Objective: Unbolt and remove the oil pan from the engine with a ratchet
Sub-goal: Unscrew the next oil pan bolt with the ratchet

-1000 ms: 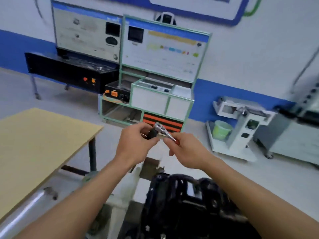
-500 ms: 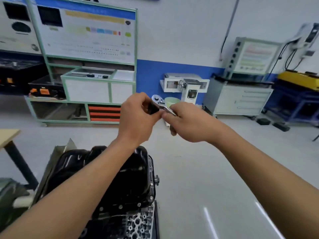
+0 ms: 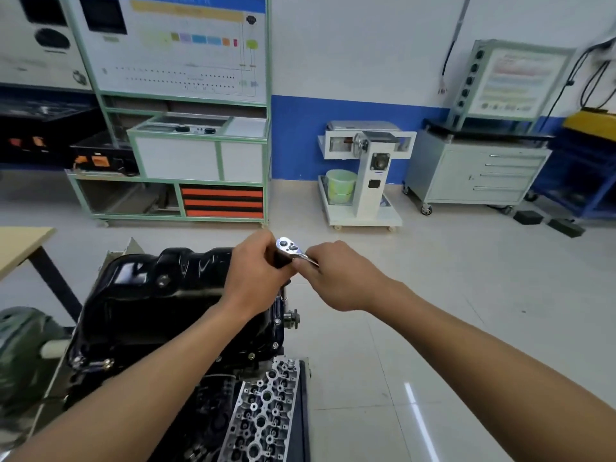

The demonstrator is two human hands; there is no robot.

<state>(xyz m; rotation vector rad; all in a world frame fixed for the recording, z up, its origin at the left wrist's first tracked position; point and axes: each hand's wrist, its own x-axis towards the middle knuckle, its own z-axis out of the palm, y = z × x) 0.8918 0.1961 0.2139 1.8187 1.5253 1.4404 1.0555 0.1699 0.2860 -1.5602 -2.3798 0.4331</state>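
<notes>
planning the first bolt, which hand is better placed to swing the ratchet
Likely the right hand: it holds the ratchet handle, out beside the oil pan. The left hand grips the head end, better for steadying.

Shows a glossy black oil pan seated on the upturned engine, a chrome ratchet above its right edge, gripped by left hand and right hand.

Ratchet handle hidden; engine cropped below.

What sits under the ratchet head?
A black socket, gripped by the left hand. The hand covers its lower end, so whether it sits on an oil pan bolt cannot be seen.
</notes>
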